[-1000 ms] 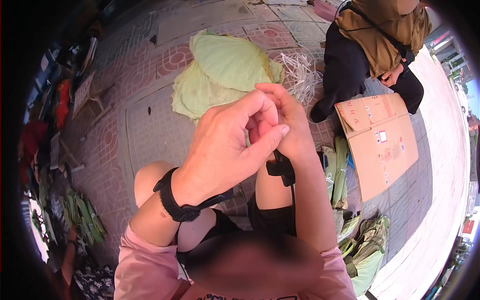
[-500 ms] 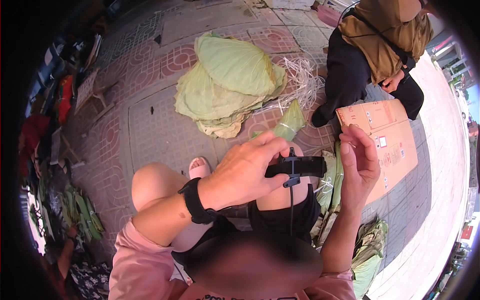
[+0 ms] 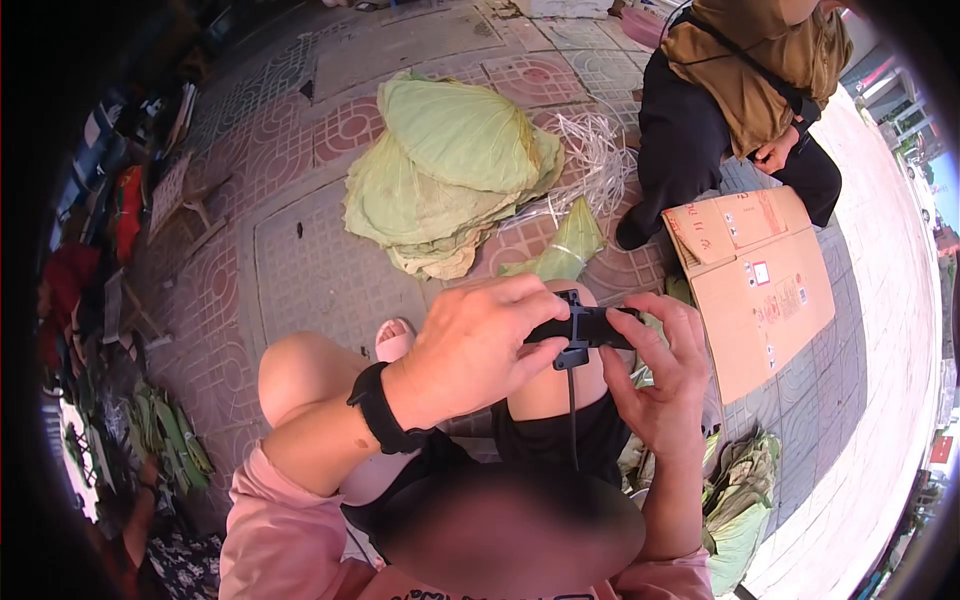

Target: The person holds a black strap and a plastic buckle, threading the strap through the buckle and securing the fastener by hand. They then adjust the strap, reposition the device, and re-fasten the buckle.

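Note:
A black strap-like device [image 3: 572, 328] with a small bracket and a hanging cable is held above the knee. My left hand [image 3: 480, 340], with a black band on its wrist, pinches the device's left end. My right hand [image 3: 660, 370] has thumb and fingers closed around its right end. Beyond the hands lies a folded green leaf bundle [image 3: 570, 245] tied with a white strip. A stack of large green leaves [image 3: 450, 160] rests on the paving, with a tangle of white strips [image 3: 595, 165] to its right.
Another person in a brown top [image 3: 745, 80] sits at the upper right. A flattened cardboard box [image 3: 765, 290] lies before them. More leaf bundles [image 3: 740, 510] are at the lower right and others [image 3: 165, 430] at the left. A wooden stool [image 3: 190, 205] stands at the upper left.
My right hand has moved left and down, from apart in the air onto the device's right end. My left hand still holds the other end. The view has shifted slightly.

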{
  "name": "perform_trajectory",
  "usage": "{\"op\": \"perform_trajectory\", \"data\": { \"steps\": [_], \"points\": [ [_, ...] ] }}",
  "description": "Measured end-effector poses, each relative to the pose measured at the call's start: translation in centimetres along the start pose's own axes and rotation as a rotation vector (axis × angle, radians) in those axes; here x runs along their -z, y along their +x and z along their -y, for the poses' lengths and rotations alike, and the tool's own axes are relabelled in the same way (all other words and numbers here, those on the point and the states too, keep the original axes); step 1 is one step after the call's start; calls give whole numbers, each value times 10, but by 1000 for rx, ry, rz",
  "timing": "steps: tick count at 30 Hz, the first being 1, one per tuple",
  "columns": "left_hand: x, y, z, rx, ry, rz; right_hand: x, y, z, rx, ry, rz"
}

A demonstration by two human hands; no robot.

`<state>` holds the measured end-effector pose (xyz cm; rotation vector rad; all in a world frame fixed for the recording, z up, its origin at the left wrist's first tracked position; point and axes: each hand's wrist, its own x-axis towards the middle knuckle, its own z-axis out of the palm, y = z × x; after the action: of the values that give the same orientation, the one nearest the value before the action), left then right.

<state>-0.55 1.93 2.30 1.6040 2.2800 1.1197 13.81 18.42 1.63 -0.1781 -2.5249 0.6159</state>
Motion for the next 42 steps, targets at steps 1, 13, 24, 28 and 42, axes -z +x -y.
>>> {"op": "perform_trajectory", "data": {
  "steps": [1,13,24,28,42],
  "points": [
    [-1,0,0,-73,74,-31,2,2,2,13,-45,20],
    [-8,-2,9,-152,204,-121,0,32,1,323,-193,116],
    [-12,-3,8,-44,73,-95,-8,20,-15,210,-33,82],
    [-9,0,10,-253,231,-60,9,20,-11,256,-76,155],
    [-12,-1,5,224,-171,-86,-26,18,-1,20,-14,-9]
  ]
}}
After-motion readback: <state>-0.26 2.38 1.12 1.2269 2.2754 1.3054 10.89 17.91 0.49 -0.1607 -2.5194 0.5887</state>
